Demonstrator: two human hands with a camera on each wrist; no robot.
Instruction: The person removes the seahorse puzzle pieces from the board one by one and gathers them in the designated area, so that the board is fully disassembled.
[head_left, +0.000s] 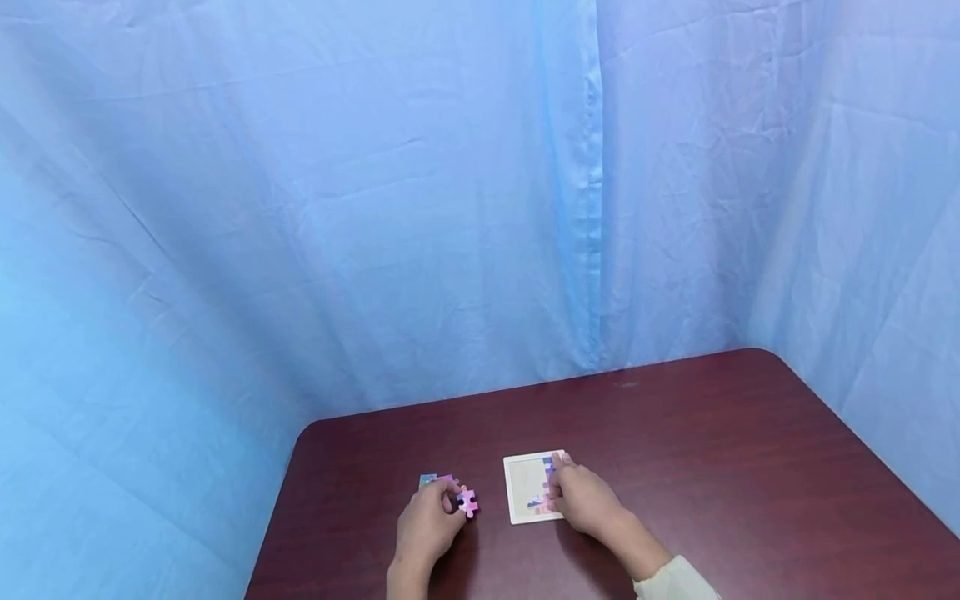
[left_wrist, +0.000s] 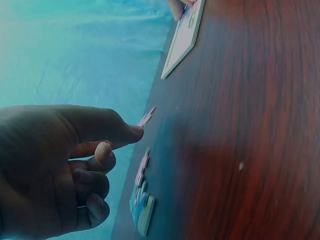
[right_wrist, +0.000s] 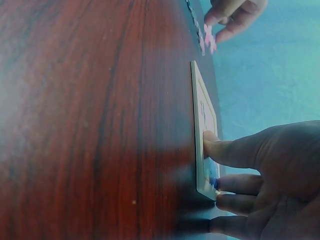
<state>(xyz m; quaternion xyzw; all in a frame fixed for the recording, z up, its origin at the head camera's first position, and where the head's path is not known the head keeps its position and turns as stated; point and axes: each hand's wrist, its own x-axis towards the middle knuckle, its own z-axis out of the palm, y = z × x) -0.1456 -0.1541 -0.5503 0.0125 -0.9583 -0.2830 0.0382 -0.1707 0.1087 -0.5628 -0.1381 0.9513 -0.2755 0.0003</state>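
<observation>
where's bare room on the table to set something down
The widest bare patch of tabletop lies between the right grip and its right edge; another stretches from the puzzle tray back to the blue curtain. Crowded: the tray, under the right grip, and around the left grip, pink piece and loose pieces.

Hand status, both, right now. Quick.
Left hand: closed, pinching a pink puzzle piece.
Right hand: open, touching the puzzle tray.
</observation>
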